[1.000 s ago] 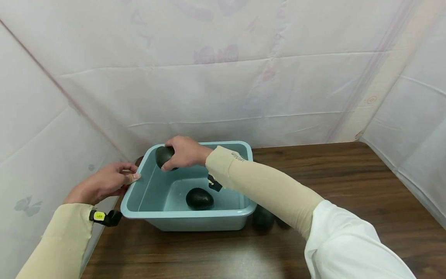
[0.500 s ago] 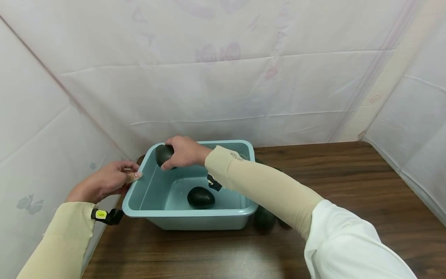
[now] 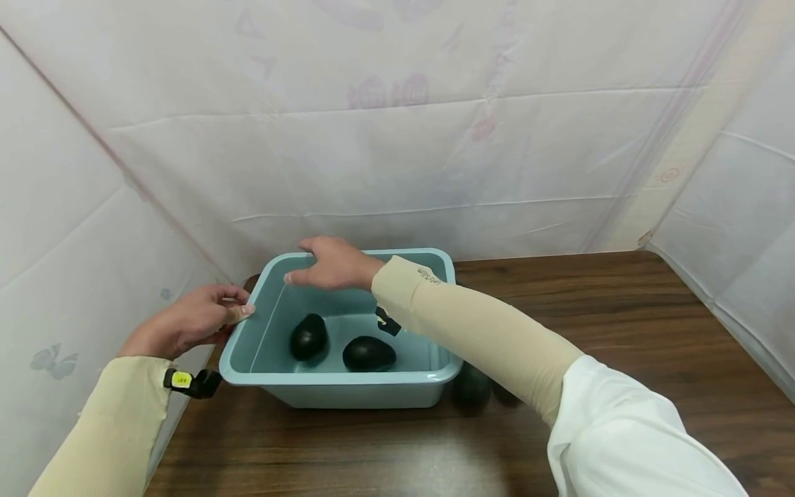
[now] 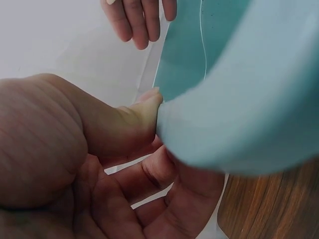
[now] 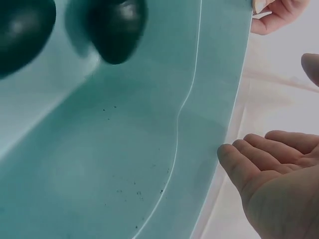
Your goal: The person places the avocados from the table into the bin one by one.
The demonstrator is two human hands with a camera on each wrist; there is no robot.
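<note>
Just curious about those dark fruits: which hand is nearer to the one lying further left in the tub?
Right. The right hand hovers open just above that avocado; the left hand pinches the tub rim, outside it.

The basin (image 3: 348, 386) stands open-topped; two avocados (image 3: 308, 337) crowd its floor, the right hand (image 3: 329, 266) spans its far-left corner, and another avocado (image 3: 470, 386), apparently, sits against its right wall.

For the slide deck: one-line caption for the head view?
Right hand open above a teal tub holding two avocados; left hand grips its rim.

Brown wooden table (image 3: 621, 331), white sheeting (image 3: 397, 138)
</note>
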